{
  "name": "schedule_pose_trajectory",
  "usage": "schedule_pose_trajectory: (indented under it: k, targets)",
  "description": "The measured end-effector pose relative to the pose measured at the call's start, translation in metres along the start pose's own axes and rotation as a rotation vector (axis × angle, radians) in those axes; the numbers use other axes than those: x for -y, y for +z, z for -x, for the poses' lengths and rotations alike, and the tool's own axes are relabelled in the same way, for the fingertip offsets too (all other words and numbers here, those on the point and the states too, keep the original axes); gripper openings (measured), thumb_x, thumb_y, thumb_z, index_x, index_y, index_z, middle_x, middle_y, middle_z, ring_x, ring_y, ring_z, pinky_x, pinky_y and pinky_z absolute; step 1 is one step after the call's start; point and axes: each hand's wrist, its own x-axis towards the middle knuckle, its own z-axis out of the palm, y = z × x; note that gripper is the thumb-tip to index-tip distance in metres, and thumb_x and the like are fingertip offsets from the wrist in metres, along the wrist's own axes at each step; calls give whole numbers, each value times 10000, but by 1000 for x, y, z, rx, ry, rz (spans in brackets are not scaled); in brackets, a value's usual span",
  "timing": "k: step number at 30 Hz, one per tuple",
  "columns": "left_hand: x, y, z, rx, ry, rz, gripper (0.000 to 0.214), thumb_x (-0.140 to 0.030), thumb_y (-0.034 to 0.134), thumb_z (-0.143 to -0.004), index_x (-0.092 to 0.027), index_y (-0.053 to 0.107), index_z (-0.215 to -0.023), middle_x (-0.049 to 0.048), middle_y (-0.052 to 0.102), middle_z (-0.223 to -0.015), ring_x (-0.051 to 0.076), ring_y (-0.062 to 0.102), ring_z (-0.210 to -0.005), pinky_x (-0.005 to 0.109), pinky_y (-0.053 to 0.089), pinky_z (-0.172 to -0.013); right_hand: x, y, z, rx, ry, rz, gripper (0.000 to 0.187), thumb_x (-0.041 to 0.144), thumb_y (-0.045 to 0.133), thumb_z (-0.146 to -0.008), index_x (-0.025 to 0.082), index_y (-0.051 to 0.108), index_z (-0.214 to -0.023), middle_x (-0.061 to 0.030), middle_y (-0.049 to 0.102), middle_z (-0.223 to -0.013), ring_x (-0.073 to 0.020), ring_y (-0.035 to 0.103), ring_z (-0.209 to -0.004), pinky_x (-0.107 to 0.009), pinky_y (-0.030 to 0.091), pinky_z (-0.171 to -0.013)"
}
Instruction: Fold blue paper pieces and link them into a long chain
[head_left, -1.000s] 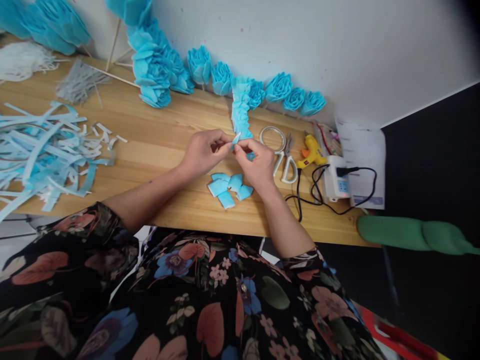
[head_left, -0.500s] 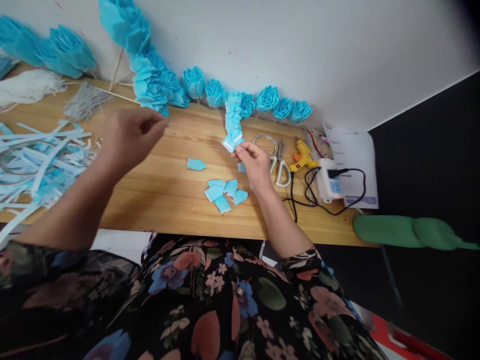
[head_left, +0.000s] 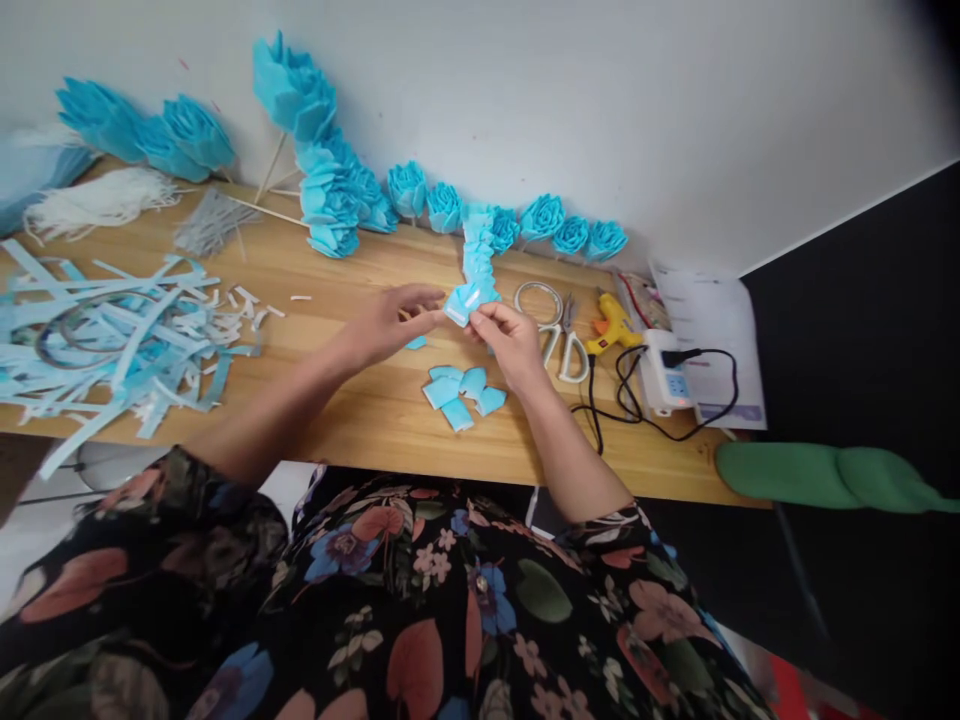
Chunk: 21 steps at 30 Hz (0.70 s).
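Note:
Between the thumb and fingers of my right hand (head_left: 512,340) is a small light-blue petal piece (head_left: 460,306) with white strips on it. My left hand (head_left: 396,322) reaches in from the left, thumb and fingers apart, its fingertips close to the petal's left edge. Whether they touch it I cannot tell. Just beyond the held piece runs a stack of overlapping blue pieces (head_left: 478,245). Several loose blue petals (head_left: 455,412) lie on the wooden table below my hands. Another blue piece (head_left: 417,342) shows partly from under my left hand.
Blue flowers (head_left: 543,216) line the wall. White-handled scissors (head_left: 574,355), a tape roll (head_left: 538,301), a yellow glue gun (head_left: 613,322) and a white power strip (head_left: 667,372) with black cable sit right. Blue and white strips (head_left: 112,335) heap at left. A green object (head_left: 787,473) juts past the table's right end.
My left hand has come right and down from the table's left side to beside the petal, its fingers opening. My right hand still holds the petal. The view has shifted slightly.

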Motion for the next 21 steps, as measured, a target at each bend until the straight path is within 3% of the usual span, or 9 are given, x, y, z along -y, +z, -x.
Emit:
schedule_pose_trajectory:
  k: [3, 6, 13, 15, 18, 21]
  targets:
    - [1, 16, -11, 28, -103, 162, 306, -484, 692, -820, -180, 709, -845, 45, 723, -786, 149, 627, -680, 258, 489, -607, -2, -1, 0, 36, -19, 11, 306, 505, 672, -859, 211, 713, -784, 12, 720, -737, -104, 573, -638, -249, 458, -645]
    - [5, 19, -14, -43, -153, 205, 255, -419, 709, -793, -181, 644, -729, 10, 653, -646, 118, 564, -570, 232, 431, -538, 0, -1, 0, 68, -11, -29, 316, 513, 658, -871, 211, 721, -801, 6, 734, -768, -111, 605, -678, -253, 482, -680]
    - [5, 22, -13, -48, -95, 238, 280, -450, 703, -795, -193, 618, -722, 3, 629, -638, 122, 551, -578, 249, 442, -556, 3, 2, 0, 55, -10, 16, 248, 444, 682, -821, 202, 690, -771, 17, 703, -701, -108, 555, -623, -254, 457, -643]
    - [2, 25, -11, -131, -48, 235, 294, -479, 672, -833, -198, 615, -765, 8, 627, -673, 127, 547, -605, 260, 444, -576, 3, 1, 0, 30, -19, 37, 257, 448, 667, -830, 202, 677, -759, 20, 690, -689, -104, 532, -607, -252, 441, -630]
    - [-4, 29, -4, -360, 57, 100, 242, -434, 632, -892, -207, 606, -809, 10, 628, -721, 134, 537, -649, 273, 438, -616, 4, 0, 0, -9, -31, 79, 253, 439, 650, -837, 205, 662, -740, 28, 661, -675, -100, 502, -591, -252, 425, -622]
    - [-6, 34, 3, -374, 163, -118, 134, -314, 650, -879, -217, 634, -788, 14, 633, -725, 152, 550, -685, 301, 438, -667, 5, 1, 2, -27, -60, 150, 222, 406, 642, -836, 207, 667, -740, 30, 647, -668, -103, 505, -595, -255, 416, -615]
